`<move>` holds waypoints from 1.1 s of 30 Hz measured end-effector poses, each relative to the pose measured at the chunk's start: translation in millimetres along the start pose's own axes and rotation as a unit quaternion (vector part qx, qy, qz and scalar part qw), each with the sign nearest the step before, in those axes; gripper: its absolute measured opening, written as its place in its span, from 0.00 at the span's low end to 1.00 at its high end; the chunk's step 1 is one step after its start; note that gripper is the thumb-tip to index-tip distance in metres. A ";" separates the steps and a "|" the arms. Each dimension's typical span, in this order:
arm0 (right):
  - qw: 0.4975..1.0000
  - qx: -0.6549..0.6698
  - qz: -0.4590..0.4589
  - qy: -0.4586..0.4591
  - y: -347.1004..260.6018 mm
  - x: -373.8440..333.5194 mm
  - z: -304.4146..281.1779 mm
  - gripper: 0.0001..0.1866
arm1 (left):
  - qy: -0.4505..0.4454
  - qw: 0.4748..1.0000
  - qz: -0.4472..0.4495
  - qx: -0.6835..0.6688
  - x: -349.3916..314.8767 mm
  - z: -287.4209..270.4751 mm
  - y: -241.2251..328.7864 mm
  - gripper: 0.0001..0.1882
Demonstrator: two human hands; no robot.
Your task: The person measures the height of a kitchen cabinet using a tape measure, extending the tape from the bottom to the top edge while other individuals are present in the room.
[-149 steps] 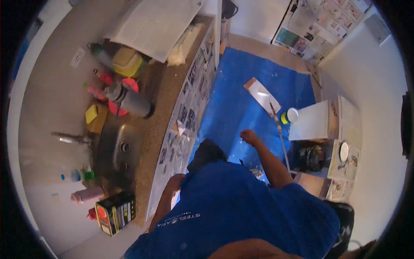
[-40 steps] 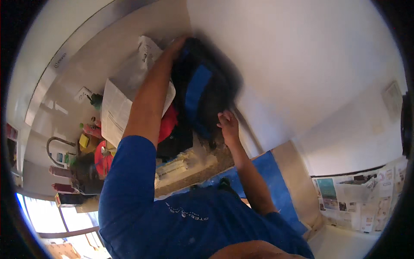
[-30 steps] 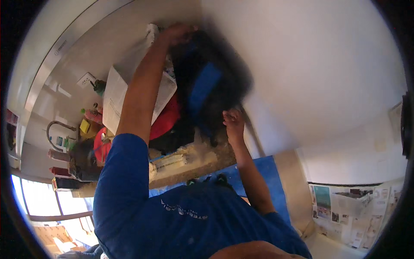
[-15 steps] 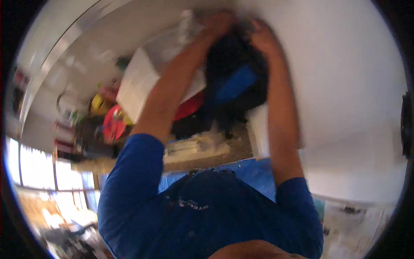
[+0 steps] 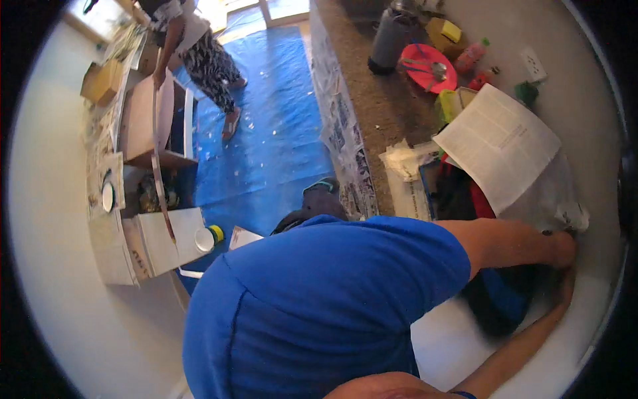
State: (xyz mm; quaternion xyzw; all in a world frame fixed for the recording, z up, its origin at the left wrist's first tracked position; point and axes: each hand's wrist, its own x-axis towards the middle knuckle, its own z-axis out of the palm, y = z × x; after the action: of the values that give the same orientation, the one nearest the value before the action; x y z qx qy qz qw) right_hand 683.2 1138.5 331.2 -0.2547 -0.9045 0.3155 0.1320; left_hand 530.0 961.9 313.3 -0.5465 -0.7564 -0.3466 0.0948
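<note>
Turned toward the room since half a second ago, the wearer's view now takes in a blue floor sheet point(image 5: 266, 126) and, at 11 o'clock, a co-worker point(image 5: 203, 56); the wearer's hands, apart then, now appear to overlap at 3 o'clock. Left hand point(image 5: 563, 249) covers most of the right hand point(image 5: 569, 272) at the outer end of a black-and-blue bag point(image 5: 505, 299), apparently a backpack, at 4 o'clock. Whether they are clamped on a strap, a zip or nothing cannot be told.

Trouble could start close in: a newspaper sheet point(image 5: 498, 139) and a white plastic bag point(image 5: 573, 216), between 2 and 3 o'clock, lie just beside the left arm point(image 5: 502, 249), and a pull on the black-and-blue bag might drag both. Sliding paper could nudge the yellow container point(image 5: 444, 110) at its edge, or jostle cutlery point(image 5: 437, 70) on the red plate point(image 5: 422, 53) toward 1 o'clock on the speckled table point(image 5: 362, 86). Between 9 and 10, the co-worker's long pole point(image 5: 158, 153) ends near a white tub point(image 5: 205, 239); a careless swing might tip it.

Hidden: the right hand's fingers, the black-and-blue bag's base, whatever lies under the newspaper. Blur softens the bag's outline; the co-worker's head is out of frame.
</note>
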 end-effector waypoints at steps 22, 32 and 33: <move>0.994 -0.070 0.023 -0.075 -64.8 -98.8 -16.6 0.30 | -0.051 0.988 0.128 -0.071 -200.6 -31.3 154.2 0.13; 0.971 0.000 0.239 -0.023 -143.9 -106.4 14.4 0.31 | 0.055 0.945 0.314 -0.067 -210.4 -67.4 115.7 0.06; 0.972 -0.006 0.233 -0.015 -134.5 -98.3 10.2 0.30 | 0.055 0.943 0.326 -0.047 -206.2 -60.1 118.8 0.06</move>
State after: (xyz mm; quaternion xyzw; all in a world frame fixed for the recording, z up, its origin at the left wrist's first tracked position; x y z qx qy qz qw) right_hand 710.4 989.7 401.5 -0.4541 -0.8244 0.3355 0.0397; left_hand 701.2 786.5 300.1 -0.7471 -0.5136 -0.3612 0.2182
